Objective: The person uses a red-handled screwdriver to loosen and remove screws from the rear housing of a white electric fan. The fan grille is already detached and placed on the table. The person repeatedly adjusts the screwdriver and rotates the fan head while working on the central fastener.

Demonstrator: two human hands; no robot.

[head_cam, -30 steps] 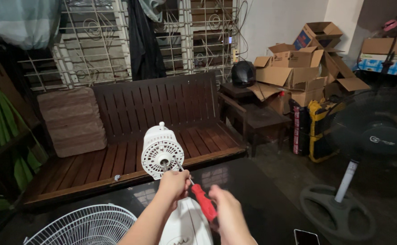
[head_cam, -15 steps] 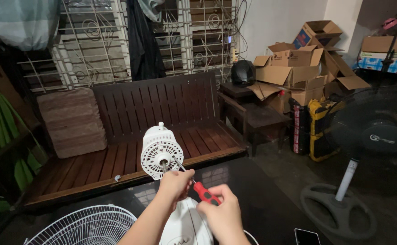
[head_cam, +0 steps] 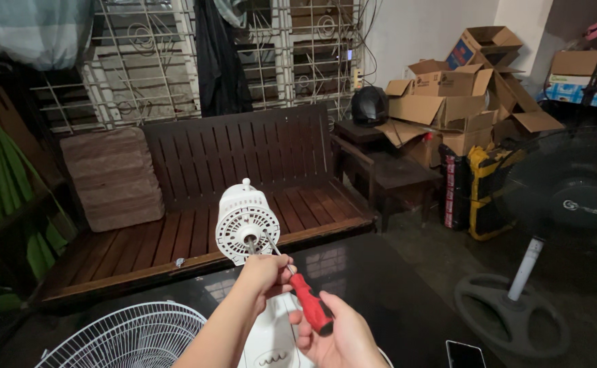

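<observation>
A white fan motor housing [head_cam: 245,223] stands upright on its white base [head_cam: 271,337] on a dark glossy table [head_cam: 373,286]. My left hand [head_cam: 266,272] grips the fan just below the motor's front face. My right hand [head_cam: 343,337] holds a red-handled screwdriver [head_cam: 310,302] whose metal tip points up at the lower right of the motor face. A white wire fan guard [head_cam: 128,337] lies flat on the table at the lower left.
A dark wooden bench [head_cam: 257,170] with a brown cushion [head_cam: 111,177] stands behind the table. A dark standing fan [head_cam: 564,204] is at right, with cardboard boxes [head_cam: 448,102] and a black helmet [head_cam: 369,105] beyond. A phone [head_cam: 463,354] lies at the table's near right edge.
My right hand has dropped lower and tilted the screwdriver, so its tip now reaches up to the motor face. My left hand and the fan have stayed in place.
</observation>
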